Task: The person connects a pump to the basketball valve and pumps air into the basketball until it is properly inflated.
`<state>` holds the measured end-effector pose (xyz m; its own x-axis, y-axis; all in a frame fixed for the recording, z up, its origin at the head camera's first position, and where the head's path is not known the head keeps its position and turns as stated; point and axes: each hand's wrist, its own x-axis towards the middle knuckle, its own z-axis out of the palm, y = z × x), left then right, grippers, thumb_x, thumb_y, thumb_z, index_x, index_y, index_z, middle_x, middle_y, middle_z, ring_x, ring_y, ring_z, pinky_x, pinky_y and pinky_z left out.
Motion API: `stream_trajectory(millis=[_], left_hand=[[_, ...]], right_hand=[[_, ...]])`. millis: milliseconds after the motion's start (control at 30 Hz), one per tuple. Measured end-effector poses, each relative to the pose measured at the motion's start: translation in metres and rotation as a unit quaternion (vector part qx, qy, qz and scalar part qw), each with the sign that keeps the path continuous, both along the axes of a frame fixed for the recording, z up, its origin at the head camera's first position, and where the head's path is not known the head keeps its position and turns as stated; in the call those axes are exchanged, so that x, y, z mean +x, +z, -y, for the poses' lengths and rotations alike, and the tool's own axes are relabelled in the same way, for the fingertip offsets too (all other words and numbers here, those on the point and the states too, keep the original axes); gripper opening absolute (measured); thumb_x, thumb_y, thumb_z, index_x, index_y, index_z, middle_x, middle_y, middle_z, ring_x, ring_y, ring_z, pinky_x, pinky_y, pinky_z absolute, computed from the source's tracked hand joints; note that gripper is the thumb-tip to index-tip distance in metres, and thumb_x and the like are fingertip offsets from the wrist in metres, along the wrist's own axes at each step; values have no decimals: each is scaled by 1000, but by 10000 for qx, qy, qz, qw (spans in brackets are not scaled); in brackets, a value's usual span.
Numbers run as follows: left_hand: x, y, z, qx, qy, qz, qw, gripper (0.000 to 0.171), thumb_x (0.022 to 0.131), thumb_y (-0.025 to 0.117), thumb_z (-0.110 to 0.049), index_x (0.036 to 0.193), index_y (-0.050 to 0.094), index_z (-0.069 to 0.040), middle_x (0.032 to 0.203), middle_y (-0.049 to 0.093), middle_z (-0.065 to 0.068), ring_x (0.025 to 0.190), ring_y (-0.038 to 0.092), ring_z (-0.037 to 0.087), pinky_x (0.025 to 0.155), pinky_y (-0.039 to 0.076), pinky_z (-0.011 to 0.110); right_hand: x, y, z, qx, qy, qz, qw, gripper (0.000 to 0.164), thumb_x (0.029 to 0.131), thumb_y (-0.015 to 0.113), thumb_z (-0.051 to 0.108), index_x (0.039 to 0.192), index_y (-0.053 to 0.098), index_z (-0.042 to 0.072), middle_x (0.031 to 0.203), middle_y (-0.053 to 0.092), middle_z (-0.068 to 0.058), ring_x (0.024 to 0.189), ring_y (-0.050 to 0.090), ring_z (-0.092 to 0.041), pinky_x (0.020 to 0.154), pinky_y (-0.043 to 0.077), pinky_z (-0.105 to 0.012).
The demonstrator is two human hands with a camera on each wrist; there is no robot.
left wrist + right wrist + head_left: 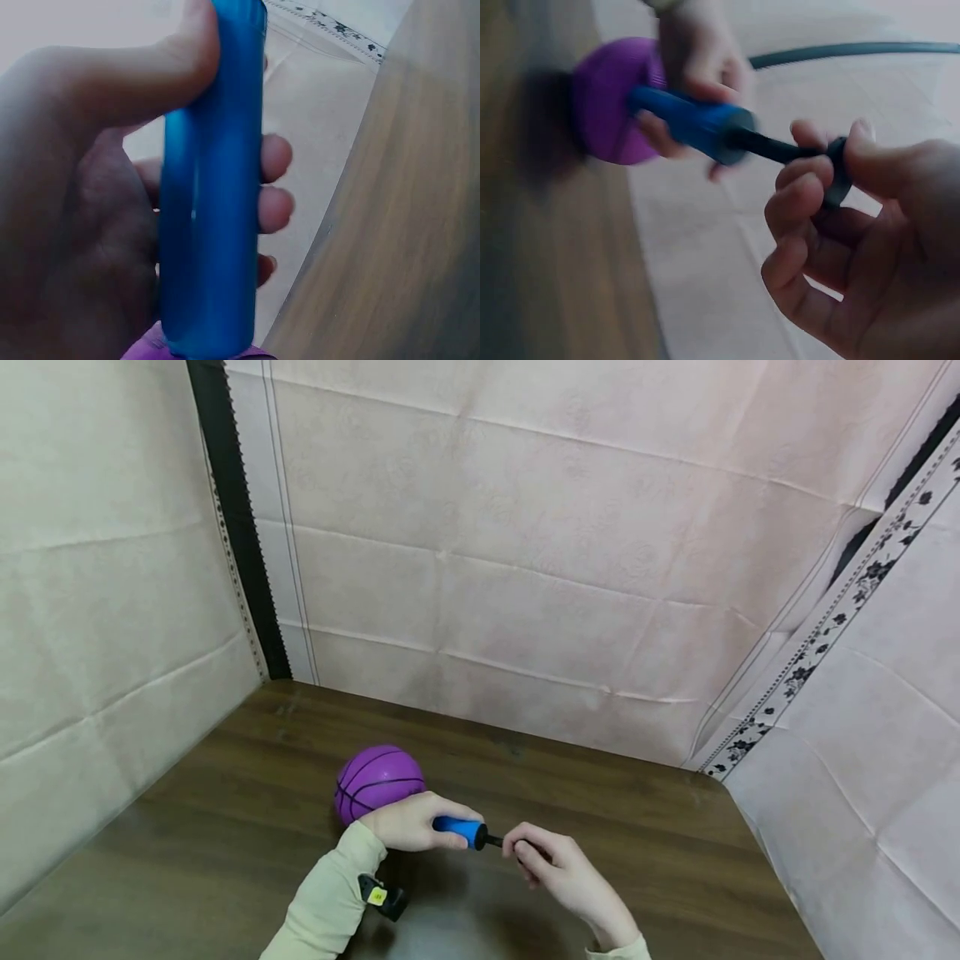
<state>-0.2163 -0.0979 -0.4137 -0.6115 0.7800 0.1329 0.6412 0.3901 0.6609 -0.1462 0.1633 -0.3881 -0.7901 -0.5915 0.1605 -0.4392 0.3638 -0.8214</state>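
A purple ball with black lines [380, 779] rests on the wooden table, just beyond my left hand [411, 823]. That hand grips the blue barrel of a small hand pump [214, 195], its thumb on one side and fingertips showing on the other. From the barrel's black end cap a black rod [769, 146] sticks out partway. My right hand [551, 864] pinches the black handle [838, 172] at the rod's end between thumb and fingers. In the right wrist view the barrel's far end points at the ball; whether they are joined cannot be made out.
The brown wooden table [247, 810] is bounded by pale cloth hangings at the back [525, 568], left [97, 610] and right [885, 710]. A black wrist device with a yellow tag [378, 893] is strapped at my left sleeve.
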Motion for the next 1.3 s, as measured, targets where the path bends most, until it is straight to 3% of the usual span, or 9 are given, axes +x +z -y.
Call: stream_trajectory(millis=[267, 500, 667, 733, 933, 1000, 1133, 1300], left_hand=[[1, 1, -5, -281, -245, -685, 9970, 35, 93, 63, -34, 125, 65, -19, 115, 70, -2, 92, 57, -1, 82, 47, 18], [-4, -2, 3, 85, -607, -289, 9977, 35, 95, 62, -33, 127, 63, -19, 118, 68, -1, 95, 56, 0, 83, 46, 19], [-5, -3, 6, 265, -680, -90, 9973, 36, 95, 61, -34, 128, 63, -19, 119, 68, 0, 95, 57, 2, 83, 47, 20], [-6, -4, 8, 277, -625, -75, 9976, 37, 95, 61, -34, 129, 62, -20, 119, 67, 0, 95, 57, 3, 83, 47, 21], [-12, -1, 23, 371, -317, -283, 9984, 40, 95, 61, -33, 132, 60, -17, 119, 67, 4, 94, 58, 5, 82, 47, 22], [-13, 2, 29, 391, -194, -384, 9983, 39, 95, 61, -32, 131, 60, -16, 117, 68, 5, 92, 57, 5, 80, 48, 22], [-12, 5, 33, 382, 1, -502, 9980, 39, 95, 61, -32, 131, 60, -15, 114, 67, 5, 90, 56, 6, 78, 48, 22], [-9, 1, 25, 290, 167, -419, 9986, 39, 95, 61, -33, 131, 60, -18, 117, 67, 4, 92, 58, 6, 80, 48, 22]], right_hand=[[-4, -17, 22, 258, 108, -117, 9995, 23, 104, 43, 26, 102, 60, 12, 66, 53, -13, 55, 49, -9, 54, 47, -22], [-1, -12, 16, 453, 290, -135, 9985, 20, 102, 47, 31, 108, 61, 18, 67, 53, -10, 58, 52, -17, 63, 48, -22], [1, -5, 11, 686, 408, -298, 9964, 16, 102, 48, 32, 110, 59, 26, 65, 49, 1, 57, 48, -6, 62, 46, -19], [1, -1, 6, 656, 477, -336, 9961, 14, 102, 48, 30, 110, 59, 26, 66, 47, 4, 58, 45, 0, 60, 45, -19], [7, 14, -16, 199, 689, -566, 9958, 16, 103, 47, 14, 110, 60, 20, 69, 51, -3, 60, 51, -12, 57, 47, -22], [9, 18, -22, 54, 697, -571, 9959, 18, 102, 47, 10, 110, 60, 18, 69, 52, -5, 61, 52, -11, 56, 48, -24], [9, 20, -28, -119, 643, -516, 9965, 18, 101, 46, 6, 108, 60, 16, 69, 52, -7, 62, 51, -6, 54, 48, -24], [5, 15, -19, -343, 596, -466, 9965, 16, 101, 46, 4, 105, 59, 12, 66, 49, -11, 57, 49, -13, 51, 46, -25]])
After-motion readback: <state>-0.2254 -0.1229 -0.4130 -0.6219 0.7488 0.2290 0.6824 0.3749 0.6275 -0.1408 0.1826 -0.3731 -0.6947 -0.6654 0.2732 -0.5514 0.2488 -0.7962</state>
